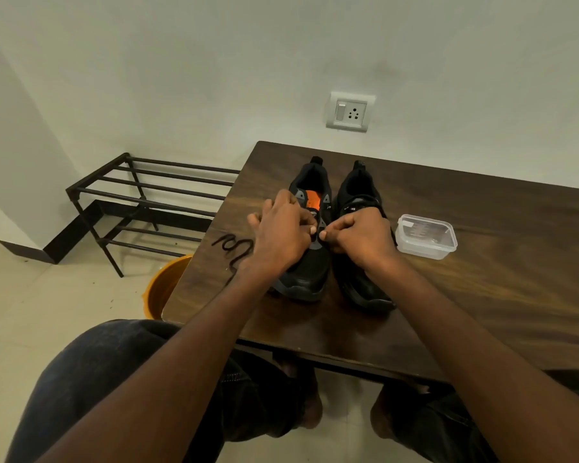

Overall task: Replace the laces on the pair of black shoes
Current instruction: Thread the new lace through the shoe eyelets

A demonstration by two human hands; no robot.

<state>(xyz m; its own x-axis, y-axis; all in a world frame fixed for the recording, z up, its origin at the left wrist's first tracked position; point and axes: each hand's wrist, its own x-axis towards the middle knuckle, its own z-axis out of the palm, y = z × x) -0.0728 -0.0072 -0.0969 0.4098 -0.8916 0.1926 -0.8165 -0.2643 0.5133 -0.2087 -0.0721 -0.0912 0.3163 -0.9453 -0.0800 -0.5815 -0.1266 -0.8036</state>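
Both hands at frame centre: left hand (281,233) & right hand (361,237) curl, fingertips pinching at the left shoe (310,262) eyelets. Loose lace (236,250) lies left of it. Prob. light, floppy; grip near the tip.

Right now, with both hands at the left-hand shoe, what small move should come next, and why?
Probably keep working the lace through the eyelets of the left-hand shoe. The left hand and the right hand both pinch something at its lacing area, though the lace itself is hidden. A loose black lace lies on the table beside it; the right-hand shoe looks laced.
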